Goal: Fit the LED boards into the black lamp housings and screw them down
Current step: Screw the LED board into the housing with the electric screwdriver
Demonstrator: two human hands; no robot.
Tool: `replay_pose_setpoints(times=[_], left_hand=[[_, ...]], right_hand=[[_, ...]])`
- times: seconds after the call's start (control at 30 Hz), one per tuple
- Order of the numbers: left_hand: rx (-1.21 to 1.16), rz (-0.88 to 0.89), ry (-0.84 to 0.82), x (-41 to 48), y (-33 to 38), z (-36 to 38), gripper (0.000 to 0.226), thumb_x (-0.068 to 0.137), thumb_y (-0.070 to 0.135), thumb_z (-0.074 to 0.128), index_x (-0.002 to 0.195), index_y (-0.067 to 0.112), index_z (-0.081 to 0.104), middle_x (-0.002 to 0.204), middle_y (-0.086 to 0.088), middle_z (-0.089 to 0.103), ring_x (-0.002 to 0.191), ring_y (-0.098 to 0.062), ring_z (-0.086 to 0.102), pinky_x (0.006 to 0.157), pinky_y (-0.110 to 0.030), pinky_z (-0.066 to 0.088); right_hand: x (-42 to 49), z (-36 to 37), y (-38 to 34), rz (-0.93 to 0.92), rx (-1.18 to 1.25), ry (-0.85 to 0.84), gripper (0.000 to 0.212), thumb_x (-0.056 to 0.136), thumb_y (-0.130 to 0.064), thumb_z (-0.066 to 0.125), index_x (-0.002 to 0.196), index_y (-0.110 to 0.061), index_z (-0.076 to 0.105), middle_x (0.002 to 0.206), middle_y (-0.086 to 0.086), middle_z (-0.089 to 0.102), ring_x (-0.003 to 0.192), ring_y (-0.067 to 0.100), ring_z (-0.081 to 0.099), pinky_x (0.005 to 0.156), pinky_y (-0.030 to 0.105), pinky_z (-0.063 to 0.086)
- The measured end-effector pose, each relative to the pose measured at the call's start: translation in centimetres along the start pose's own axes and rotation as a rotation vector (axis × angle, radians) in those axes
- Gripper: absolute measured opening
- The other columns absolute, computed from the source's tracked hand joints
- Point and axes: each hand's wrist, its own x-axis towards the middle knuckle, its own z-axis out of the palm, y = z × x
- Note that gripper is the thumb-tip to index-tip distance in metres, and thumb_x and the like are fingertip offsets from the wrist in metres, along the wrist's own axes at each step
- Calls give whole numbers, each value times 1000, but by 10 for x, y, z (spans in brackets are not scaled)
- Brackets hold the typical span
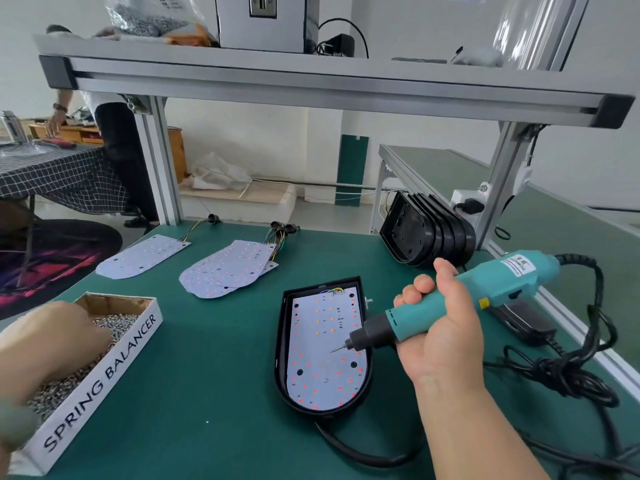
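Note:
A black lamp housing (282, 344) lies on the green bench with a white LED board (322, 344) seated inside it. My right hand (440, 337) grips a teal electric screwdriver (460, 299), whose bit hovers just above the board's middle. My left hand (52, 337) reaches into a cardboard box of small screws (86, 372) at the lower left, its fingertips buried among them. Whether they pinch a screw is hidden. Loose LED boards lie further back: one (138, 256) at the left, a small stack (225, 268) in the middle.
A row of empty black housings (426, 233) leans at the back right. The screwdriver's black cable (568, 372) coils along the bench's right edge. An aluminium shelf frame (311, 84) spans overhead. Another person stands at a table far left.

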Motion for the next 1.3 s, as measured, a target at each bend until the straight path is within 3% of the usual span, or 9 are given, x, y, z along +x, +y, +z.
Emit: replay_pose_setpoints(times=[0.13,0.23,0.33,0.5,0.6,0.77,0.9,1.13,1.3], left_hand=[[-444,43,160,-21,16,-15,15,62,14,61,48,10,59,39,-7,56,45,-34,59,50,-53,55],[-889,84,130,-48,61,-40,17,74,13,66,70,30,69,53,1,67,50,-20,65,60,-38,59],[-1289,131,-48,-79,116,-53,13,87,12,67,76,18,69,51,8,65,44,-1,59,46,-13,49],[-1621,96,-310,-124,183,-48,12,88,0,60,80,9,62,51,7,63,45,-2,59,45,-10,48],[-1672,88,-430,-141,196,-37,14,88,-6,57,84,6,64,58,0,68,52,-7,65,50,-13,52],[-1606,107,-492,-159,201,-26,8,86,8,64,80,9,69,58,0,67,47,-7,59,45,-14,49],[-1658,101,-601,-170,204,-25,14,82,-6,63,78,6,68,67,-7,71,56,-13,67,50,-17,52],[-1484,177,-586,-181,211,-20,24,86,13,68,63,11,72,66,-6,71,56,-13,66,49,-17,50],[-1455,194,-616,-190,215,-21,21,85,16,69,65,10,72,67,-7,72,55,-13,65,49,-18,50]], right_hand=[[0,-1,-2,-6,28,12,5,94,-18,53,92,-22,55,62,-6,50,51,10,45,58,23,39],[1,-2,-4,-1,56,28,3,94,-19,53,92,-22,52,63,-7,49,51,9,44,61,24,36],[1,-5,-6,-13,76,29,2,93,-20,53,91,-22,52,63,-8,48,52,8,44,60,23,37],[0,-5,-10,-47,85,14,6,90,-25,55,88,-21,51,64,-9,48,52,7,43,54,20,41],[0,-4,-12,-50,129,38,9,91,-27,55,86,-20,52,64,-9,48,52,7,44,53,18,43],[-2,-2,-13,-43,174,56,10,92,-29,54,89,-20,54,65,-9,49,52,7,45,53,19,44],[-3,0,-17,-66,195,59,12,92,-31,55,87,-20,55,65,-9,50,53,7,46,54,20,43],[-4,1,-19,-60,205,89,14,93,-33,55,87,-20,55,65,-9,51,53,7,47,56,20,43],[-4,2,-18,-61,204,83,12,92,-31,55,87,-20,54,64,-9,51,53,6,47,55,20,44]])
